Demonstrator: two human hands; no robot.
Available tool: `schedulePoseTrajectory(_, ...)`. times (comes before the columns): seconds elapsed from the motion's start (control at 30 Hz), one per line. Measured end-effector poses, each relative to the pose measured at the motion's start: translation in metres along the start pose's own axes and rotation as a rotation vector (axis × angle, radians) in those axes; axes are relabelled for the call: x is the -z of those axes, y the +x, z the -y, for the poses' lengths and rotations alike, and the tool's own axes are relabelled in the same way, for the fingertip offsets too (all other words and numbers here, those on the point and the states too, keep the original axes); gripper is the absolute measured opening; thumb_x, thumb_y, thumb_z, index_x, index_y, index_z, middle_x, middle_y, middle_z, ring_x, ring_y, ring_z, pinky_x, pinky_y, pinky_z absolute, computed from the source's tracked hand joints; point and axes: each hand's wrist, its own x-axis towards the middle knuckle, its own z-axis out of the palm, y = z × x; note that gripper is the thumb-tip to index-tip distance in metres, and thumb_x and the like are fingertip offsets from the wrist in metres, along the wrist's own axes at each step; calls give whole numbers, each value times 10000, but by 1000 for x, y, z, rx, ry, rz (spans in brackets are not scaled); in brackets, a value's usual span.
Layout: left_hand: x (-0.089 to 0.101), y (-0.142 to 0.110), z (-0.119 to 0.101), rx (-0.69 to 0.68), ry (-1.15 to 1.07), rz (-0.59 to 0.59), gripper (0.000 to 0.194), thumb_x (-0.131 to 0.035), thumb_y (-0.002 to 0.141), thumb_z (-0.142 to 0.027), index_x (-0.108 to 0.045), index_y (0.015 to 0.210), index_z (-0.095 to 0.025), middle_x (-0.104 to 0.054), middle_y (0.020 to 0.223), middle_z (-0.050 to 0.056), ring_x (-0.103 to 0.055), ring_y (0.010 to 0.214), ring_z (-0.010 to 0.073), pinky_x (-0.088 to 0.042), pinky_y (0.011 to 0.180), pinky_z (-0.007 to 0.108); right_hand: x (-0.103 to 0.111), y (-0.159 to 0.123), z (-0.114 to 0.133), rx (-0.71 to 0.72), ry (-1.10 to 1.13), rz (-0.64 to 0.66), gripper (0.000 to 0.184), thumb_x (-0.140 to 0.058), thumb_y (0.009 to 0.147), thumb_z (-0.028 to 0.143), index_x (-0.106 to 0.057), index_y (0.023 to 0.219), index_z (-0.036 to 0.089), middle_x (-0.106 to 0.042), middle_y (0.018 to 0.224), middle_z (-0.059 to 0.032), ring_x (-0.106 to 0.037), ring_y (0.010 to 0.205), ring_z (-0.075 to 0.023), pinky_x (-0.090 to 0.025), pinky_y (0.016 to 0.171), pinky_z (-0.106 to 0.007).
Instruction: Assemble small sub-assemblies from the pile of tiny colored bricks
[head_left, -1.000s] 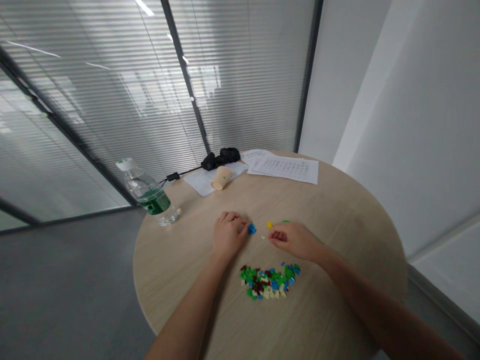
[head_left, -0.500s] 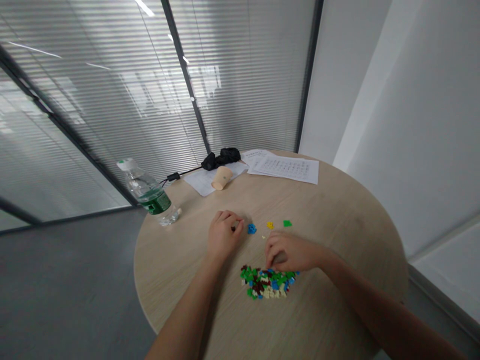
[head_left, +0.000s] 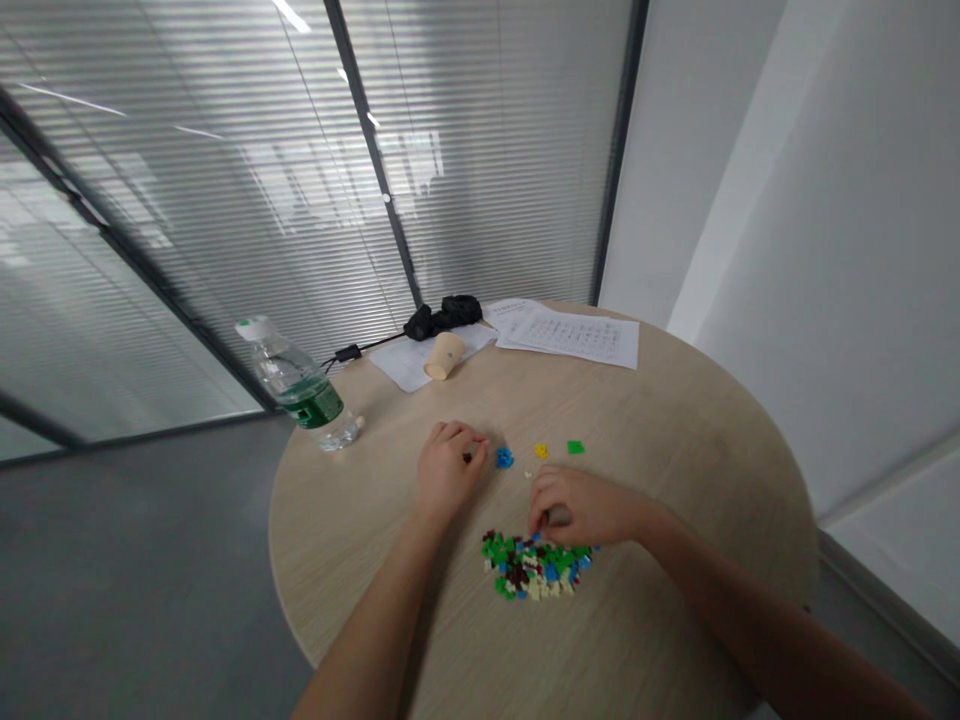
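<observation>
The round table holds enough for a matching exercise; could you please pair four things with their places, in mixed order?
1. Bottle
2. Cup
3. Yellow piece
4. Right hand

A. At the mixed pile
B. Near the black bundle
C. Left side of the table
D. Between the blue cluster and green piece

Pairs: 1-C, 2-B, 3-D, 4-A.

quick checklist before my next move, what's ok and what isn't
1. Small dark brown piece held in left hand: ok
2. Right hand at mixed pile of small plastic pieces: ok
3. Piece firmly pinched in right fingertips: cannot tell
4. Blue cluster, yellow piece and flat green piece apart from pile: ok
5. Whole pile in view: not ok, right hand covers its far edge
6. Clear plastic bottle with green label away from both hands: ok
</observation>
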Motion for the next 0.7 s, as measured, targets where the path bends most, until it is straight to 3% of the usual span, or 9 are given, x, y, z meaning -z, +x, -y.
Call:
schedulePoseTrajectory(0.13,0,0,0,11,-3,3,192,-512,851,-254,-685,800,-190,-644,833,52,-524,844,205,-438,749,330,-1,1,0,-20,-13,-30,99,-697,688,122,-710,771,173,-670,787,-34,-575,834,-171,-420,820,-282)
schedulePoseTrajectory(0.33,5,1,-3,-20,-54,38,156,-525,843,-227,-673,819,-186,-651,837,49,-537,856,203,-445,760,327,-3,2,-3,-50,-16,-55,35,-671,768,184,-682,743,161,-650,798,-38,-569,830,-160,-417,778,-262)
schedulePoseTrajectory(0.57,7,-1,-23,-320,-281,158,109,-577,830,-241,-646,896,-186,-656,813,42,-560,815,175,-453,755,302,7,2,-4,-408,265,-388,92,-605,792,236,-672,794,172,-662,735,-15,-571,643,-124,-424,597,-228)
schedulePoseTrajectory(0.7,1,-5,-33,-399,-343,173,110,-574,836,-243,-637,906,-186,-666,807,38,-575,794,168,-459,735,292,6,4,-9,-457,388,-500,87,-645,721,242,-655,774,173,-661,727,-9,-578,633,-127,-436,592,-234)
